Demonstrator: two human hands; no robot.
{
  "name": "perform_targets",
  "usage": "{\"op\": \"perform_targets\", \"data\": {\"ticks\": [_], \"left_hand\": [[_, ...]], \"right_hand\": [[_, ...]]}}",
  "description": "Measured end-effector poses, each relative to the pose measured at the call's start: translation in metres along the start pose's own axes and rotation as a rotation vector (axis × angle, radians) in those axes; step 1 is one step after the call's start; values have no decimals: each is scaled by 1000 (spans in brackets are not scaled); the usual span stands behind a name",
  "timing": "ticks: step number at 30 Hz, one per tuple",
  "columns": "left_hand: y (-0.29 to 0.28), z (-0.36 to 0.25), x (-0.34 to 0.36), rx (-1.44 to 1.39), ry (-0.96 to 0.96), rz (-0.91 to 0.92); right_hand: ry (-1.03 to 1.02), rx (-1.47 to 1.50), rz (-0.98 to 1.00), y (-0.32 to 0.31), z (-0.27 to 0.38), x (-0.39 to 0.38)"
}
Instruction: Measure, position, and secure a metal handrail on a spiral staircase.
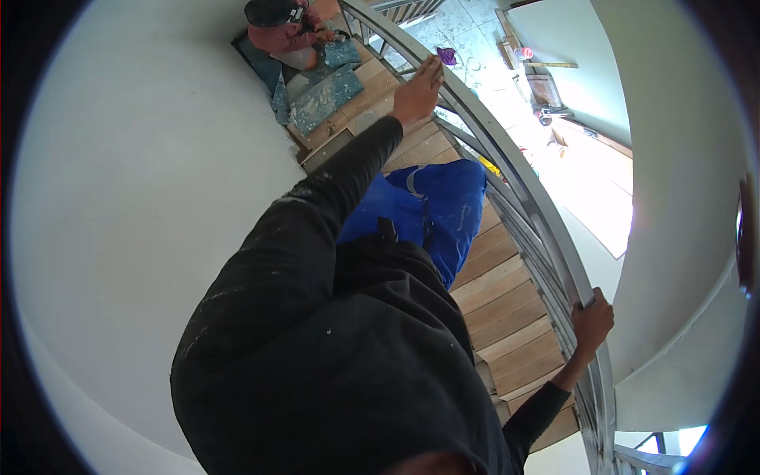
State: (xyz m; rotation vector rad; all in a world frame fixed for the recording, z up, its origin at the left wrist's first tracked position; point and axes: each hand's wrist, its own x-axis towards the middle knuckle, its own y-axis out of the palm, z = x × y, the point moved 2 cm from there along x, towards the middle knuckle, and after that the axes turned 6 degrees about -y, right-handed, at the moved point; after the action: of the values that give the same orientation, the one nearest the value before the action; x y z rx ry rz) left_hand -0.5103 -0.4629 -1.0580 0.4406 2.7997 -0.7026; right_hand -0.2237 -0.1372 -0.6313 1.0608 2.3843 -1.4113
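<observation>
A curved grey metal handrail point(507, 162) sweeps along the right side of a staircase. My left hand point(418, 93) reaches far forward and grips the rail at its upper stretch, fingers laid over the top. Lower and to the right, my right hand point(592, 321) is wrapped round the same handrail. Both arms wear black sleeves, the left one flecked with white. Below me, wooden steps point(503, 297) run alongside the rail, partly hidden by my body and blue trousers point(427, 206).
Another person point(281, 36) in a dark cap sits on the stairs ahead, by paint-spattered blue-grey sheets point(326, 99). A curved white wall point(150, 182) borders the left. Beyond the rail, far below, a tiled floor point(467, 32) holds a purple cloth point(446, 56) and scattered items.
</observation>
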Motion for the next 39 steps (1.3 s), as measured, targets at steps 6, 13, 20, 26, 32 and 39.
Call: {"op": "perform_targets", "data": {"ticks": [6, 13, 20, 26, 32, 39], "left_hand": [[-31, 67, 74, -36, -180, -145], [15, -6, 13, -87, -134, -102], [-17, 71, 54, -4, -165, -289], [9, 11, 17, -216, -76, -64], [-57, 149, 121, -11, -109, -296], [3, 57, 40, -149, 9, -140]], "right_hand": [[24, 46, 23, 2, 11, 13], [94, 25, 26, 8, -9, -9], [19, 85, 12, 7, 15, 23], [108, 11, 26, 4, 2, -2], [43, 107, -37, 16, 18, 21], [115, -10, -69, 21, -5, -6]]}}
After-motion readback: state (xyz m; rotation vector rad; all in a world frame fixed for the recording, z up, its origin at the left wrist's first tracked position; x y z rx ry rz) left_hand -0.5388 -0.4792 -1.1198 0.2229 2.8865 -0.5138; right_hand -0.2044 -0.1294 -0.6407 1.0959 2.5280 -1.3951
